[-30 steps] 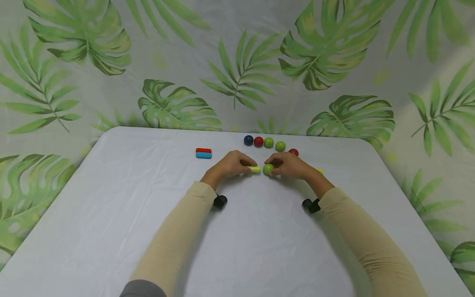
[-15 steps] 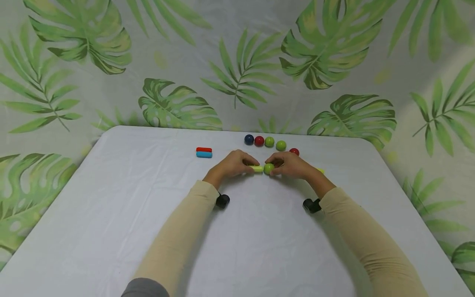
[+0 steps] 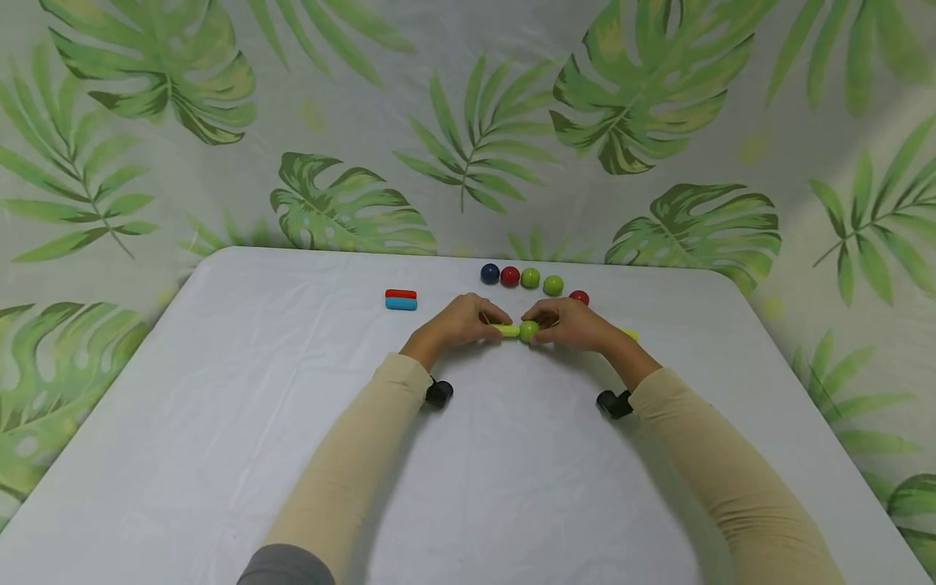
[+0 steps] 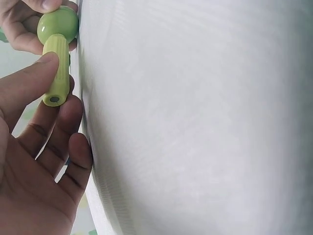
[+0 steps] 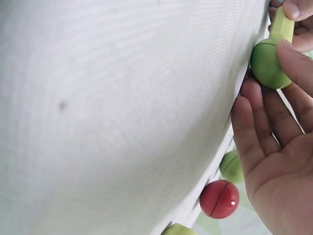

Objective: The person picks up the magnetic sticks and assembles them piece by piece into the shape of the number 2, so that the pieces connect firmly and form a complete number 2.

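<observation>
Between thumb and fingers, my left hand [image 3: 462,321] pinches a ribbed yellow-green rod [image 4: 57,73] with a dark spot in its near end. My right hand [image 3: 574,325] holds a shiny green ball [image 3: 529,331] by its sides. In both wrist views the rod's far end touches the ball [image 4: 58,25]. The two hands face each other low over the white table. Past the right hand in the right wrist view lie a red ball [image 5: 219,199] and another green ball [image 5: 232,166].
A row at the table's back holds a dark blue ball [image 3: 490,274], a red ball [image 3: 509,277] and two green balls [image 3: 530,278]. Left of the hands lie a red rod [image 3: 400,294] and a blue rod [image 3: 400,304]. A yellow piece [image 3: 630,334] shows behind the right wrist.
My left hand has moved slightly right, bringing the yellow-green rod up against the green ball. The right hand stays almost still with the ball.
</observation>
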Available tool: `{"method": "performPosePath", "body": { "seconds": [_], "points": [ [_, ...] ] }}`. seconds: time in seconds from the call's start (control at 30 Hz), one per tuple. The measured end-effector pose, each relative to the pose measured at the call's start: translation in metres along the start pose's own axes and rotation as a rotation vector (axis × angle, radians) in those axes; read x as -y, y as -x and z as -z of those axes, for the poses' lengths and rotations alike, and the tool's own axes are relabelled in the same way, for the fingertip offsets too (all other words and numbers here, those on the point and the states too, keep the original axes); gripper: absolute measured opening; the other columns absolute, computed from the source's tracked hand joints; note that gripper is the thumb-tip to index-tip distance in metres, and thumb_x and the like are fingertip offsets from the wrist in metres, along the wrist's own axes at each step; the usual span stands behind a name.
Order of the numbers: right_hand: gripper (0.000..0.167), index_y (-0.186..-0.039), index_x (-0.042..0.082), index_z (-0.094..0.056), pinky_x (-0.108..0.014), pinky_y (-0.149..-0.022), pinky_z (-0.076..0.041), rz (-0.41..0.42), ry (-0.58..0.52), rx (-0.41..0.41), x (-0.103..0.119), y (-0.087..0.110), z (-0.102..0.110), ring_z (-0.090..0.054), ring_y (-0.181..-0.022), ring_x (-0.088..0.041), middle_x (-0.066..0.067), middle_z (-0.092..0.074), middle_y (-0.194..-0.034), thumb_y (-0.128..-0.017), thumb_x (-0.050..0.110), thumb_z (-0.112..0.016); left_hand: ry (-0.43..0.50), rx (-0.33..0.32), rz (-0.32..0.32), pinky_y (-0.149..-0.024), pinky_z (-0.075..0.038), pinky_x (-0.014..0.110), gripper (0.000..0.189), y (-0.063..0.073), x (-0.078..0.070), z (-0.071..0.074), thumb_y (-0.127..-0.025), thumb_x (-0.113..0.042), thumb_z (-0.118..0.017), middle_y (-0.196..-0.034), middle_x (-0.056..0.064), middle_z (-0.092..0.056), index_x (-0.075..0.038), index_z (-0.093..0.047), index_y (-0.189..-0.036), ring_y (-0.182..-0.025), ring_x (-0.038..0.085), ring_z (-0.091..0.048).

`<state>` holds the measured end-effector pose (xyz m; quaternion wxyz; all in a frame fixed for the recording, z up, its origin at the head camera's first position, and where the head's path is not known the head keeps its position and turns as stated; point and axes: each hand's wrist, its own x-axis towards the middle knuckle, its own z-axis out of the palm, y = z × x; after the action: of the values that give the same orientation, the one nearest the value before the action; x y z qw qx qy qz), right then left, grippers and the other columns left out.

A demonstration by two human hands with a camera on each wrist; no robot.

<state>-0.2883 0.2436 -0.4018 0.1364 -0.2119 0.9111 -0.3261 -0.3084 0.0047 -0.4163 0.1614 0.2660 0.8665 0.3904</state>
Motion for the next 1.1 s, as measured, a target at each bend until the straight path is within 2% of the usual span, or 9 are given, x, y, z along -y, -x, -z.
{"method": "performPosePath", "body": {
  "seconds": [0.7, 0.93, 1.1],
  "points": [
    [0.034, -0.118, 0.008, -0.069, -0.032, -0.088, -0.052, 0.000, 0.001, 0.002, -0.002, 0.000, 0.000, -0.065, -0.101, -0.022, -0.011, -0.072, -0.112, -0.086, 0.014, -0.077, -0.036, 0.010, -0.003, -0.078, -0.049, 0.021, 0.027, -0.002, -0.001, 0.001, -0.088, -0.016, -0.073, -0.120, 0.003, -0.072, -0.017, -0.076, -0.116, -0.097, 0.015, -0.060],
    [0.035, -0.118, 0.008, -0.069, -0.040, -0.094, -0.054, 0.013, -0.007, -0.004, -0.001, -0.002, -0.002, -0.066, -0.104, -0.024, -0.010, -0.072, -0.114, -0.085, 0.012, -0.077, -0.032, 0.016, 0.021, -0.078, -0.050, 0.023, 0.028, 0.000, -0.001, 0.004, -0.089, -0.016, -0.073, -0.117, 0.003, -0.073, -0.016, -0.075, -0.117, -0.094, 0.016, -0.060],
    [0.035, -0.119, 0.009, -0.069, -0.044, -0.097, -0.053, -0.015, 0.007, -0.003, -0.003, -0.001, -0.002, -0.066, -0.108, -0.025, -0.009, -0.071, -0.117, -0.085, 0.015, -0.077, -0.039, -0.004, 0.030, -0.083, -0.052, 0.026, 0.031, -0.002, 0.001, 0.010, -0.094, -0.027, -0.067, -0.119, 0.002, -0.072, -0.015, -0.072, -0.122, -0.101, 0.017, -0.061]
  ]
}}
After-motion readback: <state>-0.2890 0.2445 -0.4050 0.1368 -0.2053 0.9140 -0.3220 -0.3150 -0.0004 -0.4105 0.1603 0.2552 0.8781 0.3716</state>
